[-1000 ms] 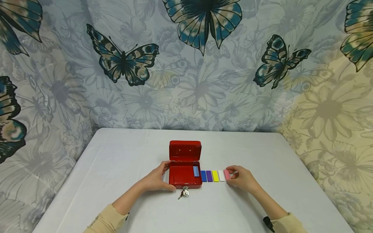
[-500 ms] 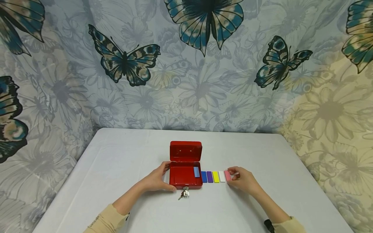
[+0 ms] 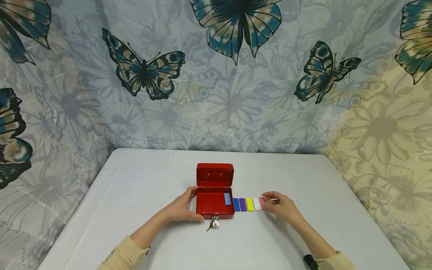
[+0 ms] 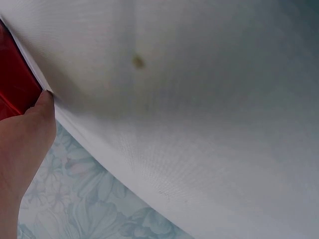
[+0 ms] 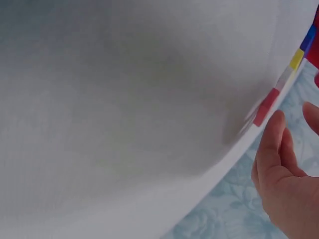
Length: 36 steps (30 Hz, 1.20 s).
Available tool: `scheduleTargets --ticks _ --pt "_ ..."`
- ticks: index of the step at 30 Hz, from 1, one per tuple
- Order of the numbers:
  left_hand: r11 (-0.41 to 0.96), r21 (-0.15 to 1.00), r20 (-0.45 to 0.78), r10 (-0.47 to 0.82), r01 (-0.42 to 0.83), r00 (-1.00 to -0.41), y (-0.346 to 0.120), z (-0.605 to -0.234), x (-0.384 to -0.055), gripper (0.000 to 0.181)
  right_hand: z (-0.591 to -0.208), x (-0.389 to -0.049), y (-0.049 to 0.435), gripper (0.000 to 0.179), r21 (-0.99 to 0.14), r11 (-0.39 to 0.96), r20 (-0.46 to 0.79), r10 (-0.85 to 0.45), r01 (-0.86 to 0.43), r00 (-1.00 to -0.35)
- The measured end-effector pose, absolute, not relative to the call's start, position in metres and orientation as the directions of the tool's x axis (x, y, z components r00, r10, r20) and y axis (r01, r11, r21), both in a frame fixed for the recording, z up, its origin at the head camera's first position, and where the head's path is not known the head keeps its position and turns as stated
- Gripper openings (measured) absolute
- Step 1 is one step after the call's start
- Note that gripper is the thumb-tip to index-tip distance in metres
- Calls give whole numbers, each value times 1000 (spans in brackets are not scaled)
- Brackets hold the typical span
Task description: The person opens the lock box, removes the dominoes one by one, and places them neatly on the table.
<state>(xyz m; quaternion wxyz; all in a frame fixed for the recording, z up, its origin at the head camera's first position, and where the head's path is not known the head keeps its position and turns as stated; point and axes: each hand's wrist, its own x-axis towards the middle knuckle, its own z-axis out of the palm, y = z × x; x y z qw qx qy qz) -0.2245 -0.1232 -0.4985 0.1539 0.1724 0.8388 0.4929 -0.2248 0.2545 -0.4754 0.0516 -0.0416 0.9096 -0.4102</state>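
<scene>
A red metal cash box (image 3: 209, 202) stands on the table with its lid (image 3: 215, 174) raised and a light blue flat rectangular piece (image 3: 227, 199) inside at the right. My left hand (image 3: 180, 207) grips the box's left side, thumb at the front corner, fingers toward the back. From the box's right side runs a row of flat pieces: blue (image 3: 236, 204), purple (image 3: 242, 204), yellow (image 3: 249, 204), white (image 3: 257, 204) and pink (image 3: 261, 203). Over the pink end hovers my right hand (image 3: 281, 207), thumb and fingers apart; the right wrist view shows a gap between them and the pink piece (image 5: 265, 107).
At the box's front a silver padlock (image 3: 215, 222) hangs with keys (image 3: 209, 226) in it. White cloth covers the table (image 3: 152, 172). Behind it hangs a butterfly-patterned backdrop (image 3: 233, 108).
The fingers of my right hand, earlier at the pink piece's right edge, have spread and shifted slightly left, covering part of it. My left hand and the box stay put.
</scene>
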Motion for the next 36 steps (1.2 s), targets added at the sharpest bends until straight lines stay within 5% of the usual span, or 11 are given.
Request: scheduleTargets --ticks 15,36 --pt "477 868 -97 436 139 -895 -124 -500 -224 102 -470 -226 233 40 -897 431 -164 -120 98 -979" --pt "488 862 -102 431 136 -896 -125 -503 -225 103 -463 -228 197 36 -917 392 -158 -188 73 -969"
